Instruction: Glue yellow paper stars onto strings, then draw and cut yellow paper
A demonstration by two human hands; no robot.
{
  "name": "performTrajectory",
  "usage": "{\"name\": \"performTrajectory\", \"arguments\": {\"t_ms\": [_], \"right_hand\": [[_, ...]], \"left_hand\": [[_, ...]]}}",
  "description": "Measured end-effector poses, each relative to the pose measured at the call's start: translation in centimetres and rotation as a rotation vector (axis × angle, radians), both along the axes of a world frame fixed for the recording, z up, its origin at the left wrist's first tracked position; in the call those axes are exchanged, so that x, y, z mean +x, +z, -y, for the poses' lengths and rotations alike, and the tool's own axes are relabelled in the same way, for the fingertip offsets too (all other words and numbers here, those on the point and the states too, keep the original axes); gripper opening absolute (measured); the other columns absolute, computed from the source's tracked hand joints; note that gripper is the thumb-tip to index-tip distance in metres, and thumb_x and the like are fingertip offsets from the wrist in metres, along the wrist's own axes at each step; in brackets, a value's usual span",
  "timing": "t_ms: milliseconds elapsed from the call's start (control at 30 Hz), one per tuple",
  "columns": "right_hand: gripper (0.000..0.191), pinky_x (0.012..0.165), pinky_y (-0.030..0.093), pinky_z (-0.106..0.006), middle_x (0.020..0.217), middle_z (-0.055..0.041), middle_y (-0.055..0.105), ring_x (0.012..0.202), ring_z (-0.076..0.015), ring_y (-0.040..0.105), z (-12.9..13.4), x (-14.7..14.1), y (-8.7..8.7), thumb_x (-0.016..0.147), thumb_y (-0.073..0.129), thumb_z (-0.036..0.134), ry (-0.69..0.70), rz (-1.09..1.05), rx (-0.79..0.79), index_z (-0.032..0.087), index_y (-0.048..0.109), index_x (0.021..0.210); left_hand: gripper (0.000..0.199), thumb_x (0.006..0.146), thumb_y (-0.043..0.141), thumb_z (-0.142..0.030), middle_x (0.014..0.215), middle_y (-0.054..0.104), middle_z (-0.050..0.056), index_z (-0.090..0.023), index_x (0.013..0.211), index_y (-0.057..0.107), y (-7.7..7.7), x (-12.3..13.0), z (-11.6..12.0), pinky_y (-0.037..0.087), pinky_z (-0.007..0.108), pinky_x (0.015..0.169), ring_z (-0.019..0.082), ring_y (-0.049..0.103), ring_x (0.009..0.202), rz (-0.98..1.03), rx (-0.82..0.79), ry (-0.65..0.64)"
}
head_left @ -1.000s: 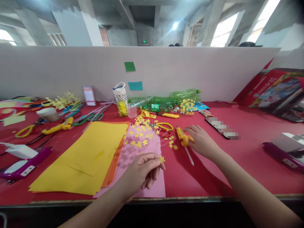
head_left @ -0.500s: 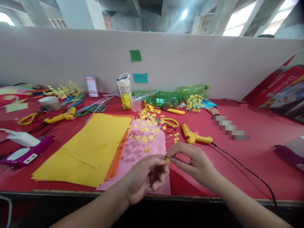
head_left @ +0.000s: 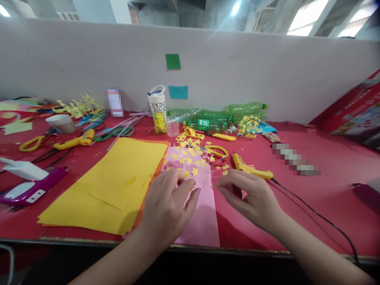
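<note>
Above the lower part of the pink sheet (head_left: 202, 221), my left hand (head_left: 166, 206) is turned back-up, its thumb and forefinger apart and nothing visible between them. Just beyond its fingers lie scattered yellow paper stars (head_left: 194, 171) on the pink sheet. My right hand (head_left: 252, 196) is over the red table, right of the sheet, with thumb and fingertips drawn together. Whatever may be between those tips is too small or hidden to make out. A yellow glue gun (head_left: 252, 170) lies just beyond the right hand, its cord trailing right.
Yellow sheets (head_left: 103, 182) are stacked on the left. Scissors (head_left: 218, 151), a yellow box cutter (head_left: 224, 137), green bottles (head_left: 218, 118) and a star-covered piece (head_left: 249, 126) lie farther back. A purple power strip (head_left: 44, 184) sits at left, a white partition (head_left: 237, 71) behind.
My hands, which met at a small yellow star, have moved apart. The left went left and turned back-up; the star is no longer visible between them. The view tilted slightly down.
</note>
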State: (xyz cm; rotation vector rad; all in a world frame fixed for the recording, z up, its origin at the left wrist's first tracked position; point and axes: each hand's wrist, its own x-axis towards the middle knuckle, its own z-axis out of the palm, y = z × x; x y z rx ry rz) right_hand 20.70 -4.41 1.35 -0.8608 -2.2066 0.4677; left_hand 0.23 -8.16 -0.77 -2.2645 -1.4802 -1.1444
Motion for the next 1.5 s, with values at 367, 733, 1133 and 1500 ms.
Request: {"name": "performTrajectory", "arguments": {"t_ms": [367, 733, 1133, 1500], "right_hand": [[0.014, 0.051, 0.034, -0.021, 0.063, 0.0010, 0.060, 0.052, -0.0092, 0.048, -0.4, -0.8, -1.1, 0.085, 0.049, 0.013, 0.058, 0.088, 0.050, 0.019, 0.062, 0.086], [0.010, 0.047, 0.031, -0.017, 0.056, 0.0062, 0.046, 0.049, -0.0062, 0.042, -0.3, -1.2, -2.2, 0.081, 0.054, 0.012, 0.023, -0.018, -0.169, 0.017, 0.062, 0.084], [0.007, 0.044, 0.028, -0.016, 0.052, 0.0079, 0.045, 0.046, -0.0050, 0.040, -0.9, -2.3, -2.7, 0.076, 0.057, 0.012, -0.113, -0.095, -0.373, 0.017, 0.061, 0.075], [0.007, 0.045, 0.029, -0.017, 0.051, 0.0076, 0.045, 0.046, -0.0063, 0.042, -0.8, -2.5, -2.7, 0.074, 0.056, 0.013, -0.162, -0.086, -0.406, 0.018, 0.057, 0.071]], "left_hand": [[0.014, 0.081, 0.061, -0.020, 0.081, 0.049, 0.004, -0.019, 0.094, 0.066, -2.2, 0.8, -1.3, 0.042, 0.036, 0.072, 0.019, 0.047, 0.077, 0.008, -0.017, -0.004], [0.011, 0.081, 0.061, -0.013, 0.078, 0.047, 0.002, -0.019, 0.088, 0.066, -2.8, 1.4, -1.6, 0.039, 0.034, 0.069, 0.018, 0.047, 0.076, 0.133, -0.061, -0.058], [0.009, 0.080, 0.061, -0.010, 0.077, 0.047, 0.003, -0.016, 0.085, 0.067, -3.0, 1.5, -1.8, 0.040, 0.035, 0.067, 0.017, 0.047, 0.075, 0.166, -0.033, -0.101], [0.008, 0.079, 0.062, -0.009, 0.076, 0.048, 0.003, -0.015, 0.082, 0.065, -3.1, 1.5, -1.9, 0.040, 0.034, 0.066, 0.017, 0.047, 0.074, 0.159, 0.009, -0.117]]}}
